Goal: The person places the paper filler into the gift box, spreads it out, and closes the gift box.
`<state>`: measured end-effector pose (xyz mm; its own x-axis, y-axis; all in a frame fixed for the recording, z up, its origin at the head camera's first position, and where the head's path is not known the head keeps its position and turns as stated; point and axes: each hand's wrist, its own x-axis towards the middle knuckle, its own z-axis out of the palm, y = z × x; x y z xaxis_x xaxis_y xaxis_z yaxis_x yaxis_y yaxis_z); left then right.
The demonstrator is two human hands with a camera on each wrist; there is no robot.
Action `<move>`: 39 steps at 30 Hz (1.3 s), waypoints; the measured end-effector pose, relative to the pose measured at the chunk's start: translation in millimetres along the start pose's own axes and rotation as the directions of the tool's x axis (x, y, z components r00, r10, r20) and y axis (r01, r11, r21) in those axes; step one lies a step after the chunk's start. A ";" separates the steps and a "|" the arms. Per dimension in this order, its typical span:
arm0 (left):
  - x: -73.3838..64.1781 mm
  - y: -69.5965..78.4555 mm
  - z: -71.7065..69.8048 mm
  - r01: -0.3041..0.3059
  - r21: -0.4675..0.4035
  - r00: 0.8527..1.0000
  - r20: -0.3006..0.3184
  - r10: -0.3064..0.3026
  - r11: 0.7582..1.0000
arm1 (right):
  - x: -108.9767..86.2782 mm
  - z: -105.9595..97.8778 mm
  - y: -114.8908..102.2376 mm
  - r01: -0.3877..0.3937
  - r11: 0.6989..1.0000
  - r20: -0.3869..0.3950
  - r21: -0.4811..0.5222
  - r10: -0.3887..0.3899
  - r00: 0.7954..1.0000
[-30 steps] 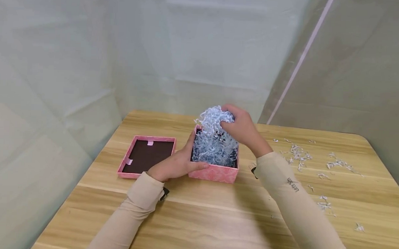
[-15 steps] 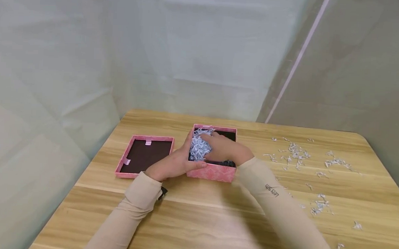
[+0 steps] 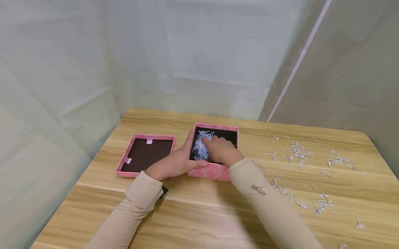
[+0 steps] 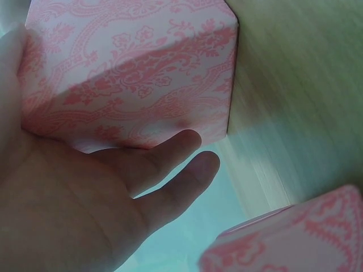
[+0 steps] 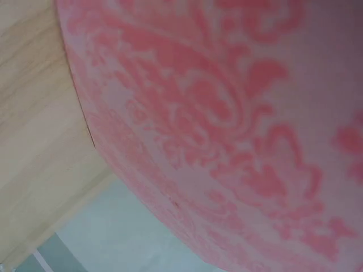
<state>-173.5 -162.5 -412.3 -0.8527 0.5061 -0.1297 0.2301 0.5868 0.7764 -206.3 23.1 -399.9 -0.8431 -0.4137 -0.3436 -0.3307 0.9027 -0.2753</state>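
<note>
A pink patterned box with a dark inside stands without its lid on the table. A clump of pale blue-white shredded paper lies in its left part. My left hand steadies the box at its near left corner, thumb along the front wall and straight fingers against the left side. In the left wrist view, two spread fingers show beside the patterned wall. Inside the box, my right hand touches the paper at its right side; its fingertips are mostly hidden. The right wrist view shows only the box wall up close.
The pink lid lies upturned to the left of the box, with two small ribbon tabs inside. Loose paper shreds are scattered over the right half of the wooden table. A pale sheet hangs behind.
My right hand has come down from above the box with the shredded paper, into the box. The paper now sits low at the left. My left hand stays at the corner.
</note>
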 end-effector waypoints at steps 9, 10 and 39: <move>1.3 9.4 3.7 -0.017 0.002 1.000 0.006 0.017 1.000 | -14.4 -1.9 7.6 -0.085 0.986 0.172 0.142 0.060 0.983; 1.3 9.6 4.1 -0.017 0.006 1.000 0.006 0.017 1.000 | -15.1 -2.0 8.4 -0.100 0.984 0.197 0.151 0.069 0.978; 0.2 -8.1 3.3 0.000 -0.024 1.000 0.029 0.001 1.000 | -42.1 -58.9 7.3 0.223 0.959 0.083 0.173 -0.239 0.967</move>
<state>-174.1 -165.1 -420.6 -0.8385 0.5247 -0.1467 0.2190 0.5712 0.7911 -198.2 54.1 -334.6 -0.7012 -0.6261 -0.3410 -0.4316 0.7535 -0.4959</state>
